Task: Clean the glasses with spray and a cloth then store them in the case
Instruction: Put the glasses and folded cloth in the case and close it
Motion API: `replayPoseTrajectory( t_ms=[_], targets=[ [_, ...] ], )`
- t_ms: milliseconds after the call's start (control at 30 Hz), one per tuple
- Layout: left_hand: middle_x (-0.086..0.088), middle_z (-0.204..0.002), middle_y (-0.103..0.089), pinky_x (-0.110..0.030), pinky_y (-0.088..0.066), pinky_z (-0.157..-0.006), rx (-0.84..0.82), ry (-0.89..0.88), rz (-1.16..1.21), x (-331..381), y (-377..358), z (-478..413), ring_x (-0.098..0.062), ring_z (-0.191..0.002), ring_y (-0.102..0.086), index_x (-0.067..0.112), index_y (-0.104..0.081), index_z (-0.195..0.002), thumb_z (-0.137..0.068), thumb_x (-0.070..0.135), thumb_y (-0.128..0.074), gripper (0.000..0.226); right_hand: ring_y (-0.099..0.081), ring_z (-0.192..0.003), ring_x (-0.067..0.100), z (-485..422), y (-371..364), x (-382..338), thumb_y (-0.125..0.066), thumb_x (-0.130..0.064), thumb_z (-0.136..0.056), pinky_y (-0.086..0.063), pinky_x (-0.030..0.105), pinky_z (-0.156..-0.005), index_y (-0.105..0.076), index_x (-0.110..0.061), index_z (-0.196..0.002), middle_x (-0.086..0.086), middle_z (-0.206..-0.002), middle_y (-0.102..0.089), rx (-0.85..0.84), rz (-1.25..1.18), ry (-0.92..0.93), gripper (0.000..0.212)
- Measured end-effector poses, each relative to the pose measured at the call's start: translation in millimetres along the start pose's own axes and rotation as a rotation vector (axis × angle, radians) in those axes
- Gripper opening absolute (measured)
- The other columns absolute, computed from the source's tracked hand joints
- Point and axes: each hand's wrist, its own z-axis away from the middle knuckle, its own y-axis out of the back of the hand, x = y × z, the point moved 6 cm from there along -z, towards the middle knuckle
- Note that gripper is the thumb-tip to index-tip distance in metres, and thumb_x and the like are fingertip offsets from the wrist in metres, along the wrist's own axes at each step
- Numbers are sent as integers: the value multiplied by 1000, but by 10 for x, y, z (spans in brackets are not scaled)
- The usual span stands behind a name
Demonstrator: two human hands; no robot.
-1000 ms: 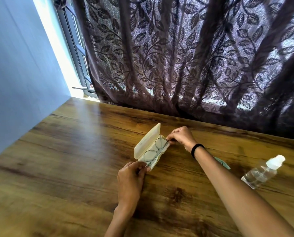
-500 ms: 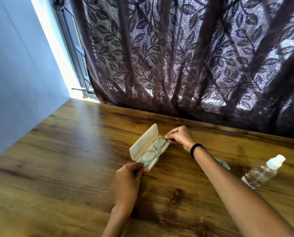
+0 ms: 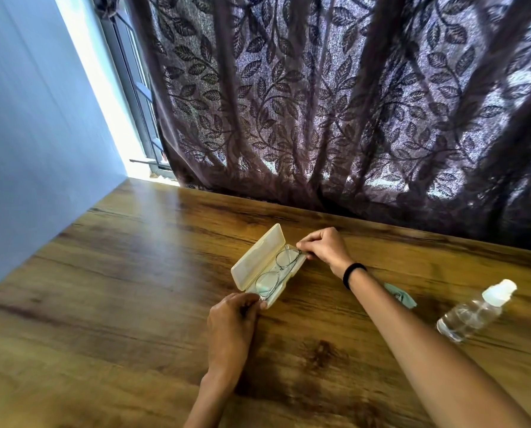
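A pair of glasses (image 3: 268, 283) lies inside an open case (image 3: 256, 258) just above the middle of the frame, on a wooden table (image 3: 128, 291). The glasses are thin, with a fine metal rim and two round clear lenses, one towards the near end of the case and one towards the far end. They lie flat in the lower half. The case is a pale cream, long and narrow, and set at a slant. Its lid stands raised along the left side, with the inner face turned to the glasses.

The left hand (image 3: 231, 322) comes up from the bottom centre. Its fingers are curled and grip the near end of the case, with the tips close to the near lens. The right hand (image 3: 326, 249) reaches in from the lower right, with a black band (image 3: 353, 273) on its wrist. Its thumb and fingers are bent and pinch the far end of the glasses at the rim of the case.

A light green cloth (image 3: 401, 297) shows partly behind the right forearm, on the table. A clear spray bottle (image 3: 474, 313) with a white cap lies on its side at the right edge. A dark curtain (image 3: 319, 103) with a leaf pattern fills the top, with a window (image 3: 125, 72) and a blue wall (image 3: 26, 118) at the upper left.
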Motion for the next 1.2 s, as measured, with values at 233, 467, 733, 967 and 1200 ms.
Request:
replayPoseTrajectory(
  t_ms=[233, 467, 733, 967, 1200],
  targets=[
    [4, -100, -71, 1, -43, -66, 3, -16, -29, 31, 20, 9, 3, -81, -60, 21, -73, -97, -77, 28, -72, 21, -54, -43, 3, 20, 48, -14, -71, -6, -77, -45, 14, -47, -72, 0, -77, 4, -58, -63, 36, -16, 41, 6],
    [9, -100, -67, -10, -52, -64, 16, -90, 52, 212, 55, -71, -2, -82, -65, 20, -72, -98, -77, 33, -69, 25, -56, -53, 12, 209, 280, -66, -70, -6, -79, -51, 24, -59, -69, -8, -72, 3, -63, -64, 57, -138, 91, 8],
    [14, -100, -63, -9, -50, -68, -177, -288, 52, 694, -461, -143, 6, -79, -60, 21, -69, -102, -83, 31, -64, 23, -62, -76, 24, 691, 1089, 57, -56, -8, -90, -52, 39, -70, -68, -4, -87, 10, -81, -67, 333, 177, 208, 13],
    [5, -111, -65, -30, -55, -79, -520, -419, -96, 1086, -1413, -88, -7, -94, -62, 25, -63, -112, -85, 24, -63, 27, -60, -99, 24, 1036, 1309, 510, -46, -7, -94, -47, 32, -76, -63, -7, -103, 10, -109, -64, 384, 438, 75, 20],
    [3, -96, -71, -5, -45, -56, -511, -338, -9, 1222, -1742, -157, -1, -74, -62, 18, -68, -101, -88, 29, -61, 18, -63, -96, 21, 1238, 1372, 789, -57, -9, -88, -48, 30, -81, -65, -9, -106, 8, -104, -68, 429, 472, 3, 19]
  ],
)
